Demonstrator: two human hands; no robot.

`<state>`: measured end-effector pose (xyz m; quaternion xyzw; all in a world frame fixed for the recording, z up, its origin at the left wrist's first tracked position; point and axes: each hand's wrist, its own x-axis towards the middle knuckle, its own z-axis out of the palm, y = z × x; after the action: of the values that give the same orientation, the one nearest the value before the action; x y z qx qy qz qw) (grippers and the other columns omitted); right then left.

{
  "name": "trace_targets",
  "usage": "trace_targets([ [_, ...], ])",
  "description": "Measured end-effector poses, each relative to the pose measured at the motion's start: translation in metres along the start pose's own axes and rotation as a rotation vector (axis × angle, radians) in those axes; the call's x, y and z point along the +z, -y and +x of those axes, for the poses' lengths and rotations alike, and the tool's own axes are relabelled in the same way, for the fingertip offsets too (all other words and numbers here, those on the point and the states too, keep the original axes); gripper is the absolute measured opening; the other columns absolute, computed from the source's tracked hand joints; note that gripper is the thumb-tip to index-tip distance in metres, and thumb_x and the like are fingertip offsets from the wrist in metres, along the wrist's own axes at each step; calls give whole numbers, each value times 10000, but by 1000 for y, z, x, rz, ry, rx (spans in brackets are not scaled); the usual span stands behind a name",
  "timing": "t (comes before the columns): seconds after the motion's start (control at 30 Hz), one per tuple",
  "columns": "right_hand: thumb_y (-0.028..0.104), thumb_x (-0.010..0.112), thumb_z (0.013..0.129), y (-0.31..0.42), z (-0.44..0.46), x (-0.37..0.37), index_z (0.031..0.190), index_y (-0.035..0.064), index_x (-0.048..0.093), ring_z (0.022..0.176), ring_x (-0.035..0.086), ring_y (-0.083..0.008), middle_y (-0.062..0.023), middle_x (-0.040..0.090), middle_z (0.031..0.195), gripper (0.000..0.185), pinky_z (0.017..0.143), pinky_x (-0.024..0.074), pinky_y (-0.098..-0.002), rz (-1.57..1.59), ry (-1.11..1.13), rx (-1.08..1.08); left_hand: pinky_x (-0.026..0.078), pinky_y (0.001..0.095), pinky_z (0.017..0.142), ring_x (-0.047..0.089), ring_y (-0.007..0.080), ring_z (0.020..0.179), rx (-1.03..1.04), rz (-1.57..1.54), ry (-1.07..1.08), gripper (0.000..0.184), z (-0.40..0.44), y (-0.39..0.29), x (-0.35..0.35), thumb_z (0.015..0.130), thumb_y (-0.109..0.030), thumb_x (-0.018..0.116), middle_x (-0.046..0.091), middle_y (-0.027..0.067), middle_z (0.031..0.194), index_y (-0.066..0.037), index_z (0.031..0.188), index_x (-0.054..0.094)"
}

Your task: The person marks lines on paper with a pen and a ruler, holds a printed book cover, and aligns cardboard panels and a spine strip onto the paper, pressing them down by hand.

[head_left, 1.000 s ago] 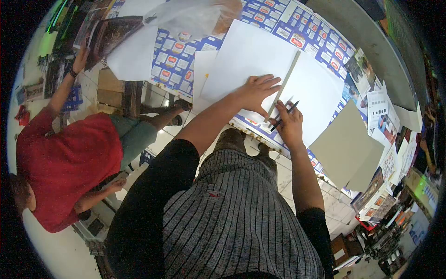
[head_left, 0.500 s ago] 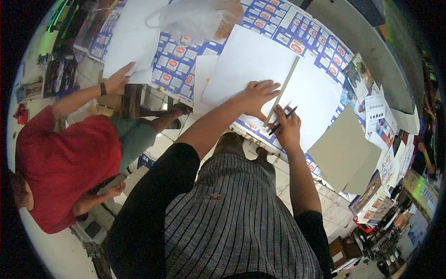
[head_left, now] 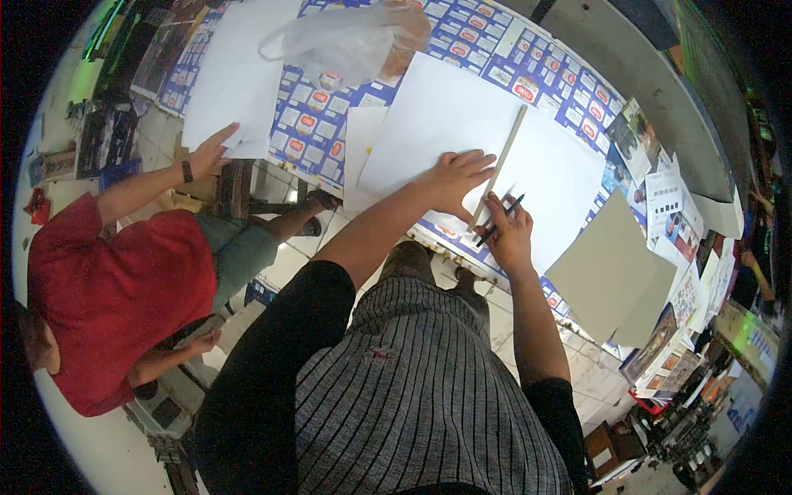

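Note:
My left hand (head_left: 455, 183) lies flat on a large white sheet (head_left: 429, 107), fingers spread, with its fingertips against the edge of a narrow greyish strip that looks like a ruler (head_left: 505, 157). The thumb reaches down near the strip's lower end. Just right of that end, my right hand (head_left: 510, 235) has its fingers closed around a dark pen (head_left: 513, 206), which slants across them. The fingertips of this hand are close to the strip; whether they press on it I cannot tell. White paper extends on both sides of the strip.
A table with a blue printed cover (head_left: 309, 115) bears a plastic bag (head_left: 338, 49) at the back. Grey-beige boards (head_left: 610, 268) and printed papers (head_left: 664, 202) lie at right. On the left, a person in a red shirt (head_left: 124, 301) rests a hand on more white sheets (head_left: 239, 74).
The view has shifted slightly. My hands, the pen and the strip keep nearly the same places on the paper. The other person's hand still rests on the sheets at left.

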<state>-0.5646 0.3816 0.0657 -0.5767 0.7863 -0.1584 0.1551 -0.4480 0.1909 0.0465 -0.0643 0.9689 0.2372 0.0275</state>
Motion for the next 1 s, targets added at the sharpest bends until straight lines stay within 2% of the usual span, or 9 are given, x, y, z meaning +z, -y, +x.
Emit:
trace_targets([
  [0.1, 241, 748, 817, 0, 1, -5, 1318, 135, 550, 1306, 451, -337, -12, 535, 1434, 549, 1075, 304, -494, 5, 22, -5, 262, 521, 1099, 204, 281, 1470, -3, -11, 7, 1123, 0, -1, -1, 565, -591, 831, 253, 96, 1594, -107, 1476, 388],
  [0.23, 23, 660, 798, -16, 27, -21, 1314, 90, 540, 1133, 563, -366, -143, 615, 1272, 534, 959, 448, -455, 165, -13, 13, 252, 553, 1103, 191, 312, 1476, -3, -41, 54, 1162, 2, 0, -4, 563, -580, 845, 208, 99, 1615, -112, 1501, 345],
  [0.3, 41, 661, 802, -24, 59, -22, 1305, 73, 523, 1163, 547, -368, -156, 609, 1263, 523, 969, 444, -475, 194, -100, 89, 256, 548, 1101, 203, 317, 1471, -8, -39, 52, 1181, 3, -1, -4, 549, -568, 851, 213, 104, 1612, -122, 1509, 327],
  [0.43, 73, 599, 876, -43, 120, -26, 1332, 68, 506, 1208, 532, -365, -135, 560, 1366, 464, 978, 453, -482, 9, -129, 16, 269, 543, 1095, 213, 319, 1467, -20, -51, 49, 1182, 2, -2, -3, 548, -557, 853, 237, 114, 1599, -119, 1510, 325],
  [0.47, 100, 591, 894, -46, 129, -28, 1310, 81, 523, 1240, 515, -368, -110, 518, 1431, 421, 978, 453, -481, 14, -58, 63, 274, 543, 1091, 218, 318, 1465, -15, -50, 41, 1183, 3, -1, -3, 547, -564, 851, 243, 117, 1596, -115, 1508, 327],
  [0.63, 167, 576, 926, -58, 141, -19, 1300, 124, 550, 1260, 500, -355, -62, 514, 1445, 377, 962, 455, -497, -91, -36, 65, 283, 538, 1083, 236, 317, 1456, -14, -35, 29, 1187, 2, -2, -3, 542, -587, 842, 253, 119, 1591, -109, 1503, 336],
  [0.7, 115, 590, 896, -59, 143, -18, 1401, 57, 455, 1140, 574, -354, -94, 675, 1172, 527, 883, 502, -469, -186, -141, -45, 264, 497, 1111, 196, 274, 1471, -22, 21, 50, 1158, 3, -2, -4, 571, -598, 824, 248, 93, 1596, -103, 1502, 347],
  [0.93, 141, 619, 897, -62, 143, -19, 1401, 76, 459, 1163, 570, -353, -57, 688, 1151, 533, 888, 508, -464, -178, -139, -49, 273, 500, 1100, 205, 280, 1467, -32, -7, 77, 1152, 6, -2, -6, 562, -591, 831, 253, 96, 1593, -99, 1492, 362],
  [1.0, 211, 655, 895, -60, 146, -22, 1403, 90, 460, 1177, 563, -352, -52, 687, 1155, 558, 902, 505, -464, -187, -78, -8, 273, 506, 1095, 206, 285, 1466, -23, -7, 46, 1153, 5, -2, -5, 556, -578, 841, 254, 100, 1589, -94, 1488, 365],
])
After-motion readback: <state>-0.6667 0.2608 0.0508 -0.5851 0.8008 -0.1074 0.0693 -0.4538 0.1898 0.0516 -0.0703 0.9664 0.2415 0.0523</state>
